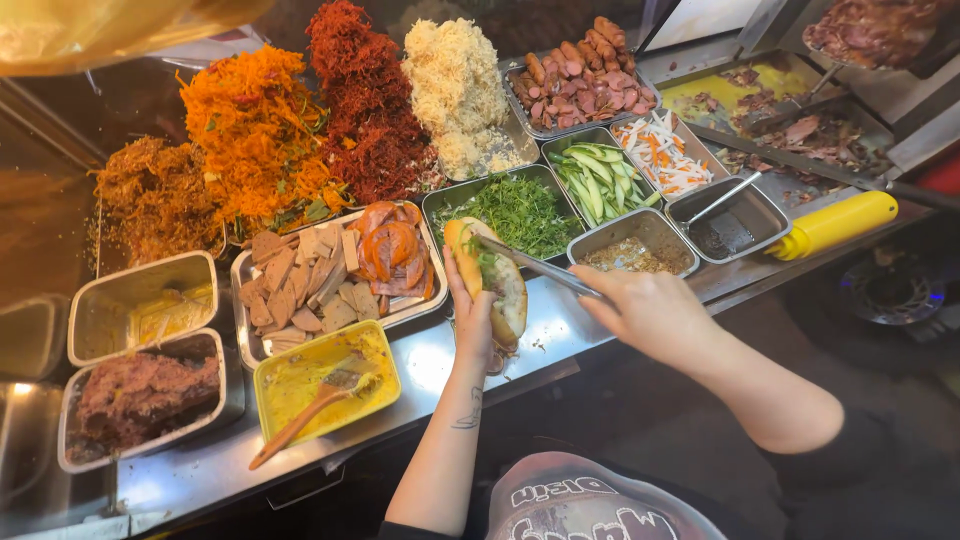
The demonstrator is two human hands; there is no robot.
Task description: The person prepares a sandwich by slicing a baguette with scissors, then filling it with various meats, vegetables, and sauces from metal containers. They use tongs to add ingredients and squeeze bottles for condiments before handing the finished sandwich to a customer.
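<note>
Head view, all I've got. My left hand (473,318) is wrapped round a split bread roll (495,280), crusty, pale inside, w/ green herbs tucked in; it's held upright just over the worktop (440,365) edge, in front of the herb tray (520,212). My right hand (648,308) pinches metal tongs (535,266), thin and shiny, tips at the roll's opening.

Around: steel tray of sliced brown and orange-rind meats (335,272), yellow tub (325,380) w/ a wooden-handled spreader, steel tin of coarse dark paste (140,395), shredded heaps in orange, dark red and cream at back. Cucumber spears (595,182), pickled carrot-radish strips (662,152), sliced sausage (580,80). Yellow squeeze bottle (830,224) lying on its side at right.

Hard to tell: contents of the small tin by the tongs, far-right trays partly cut off. Worktop is stainless, reflective, smeared; dark floor below.
</note>
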